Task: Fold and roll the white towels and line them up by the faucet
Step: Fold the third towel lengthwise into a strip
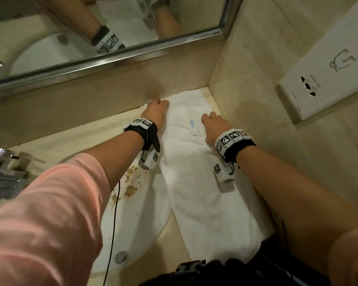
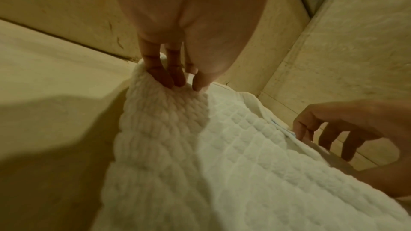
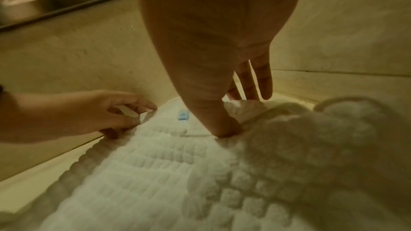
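A white waffle towel (image 1: 205,203) lies lengthwise on the counter right of the sink, from the back wall to the front edge. My left hand (image 1: 156,112) pinches its far left corner by the wall; the left wrist view shows fingers and thumb (image 2: 182,83) on that corner of the towel (image 2: 222,164). My right hand (image 1: 213,124) holds the far right edge, thumb pressed on top and fingers behind a raised fold (image 3: 240,115). A small blue label (image 3: 183,117) sits between the hands. The towel (image 3: 155,173) bunches on its right side.
The chrome faucet (image 1: 2,168) stands at the far left behind the stained white sink (image 1: 136,213). A mirror (image 1: 112,27) runs above the back wall. A wall socket plate (image 1: 318,79) is on the right wall. A black cable hangs from my left wrist.
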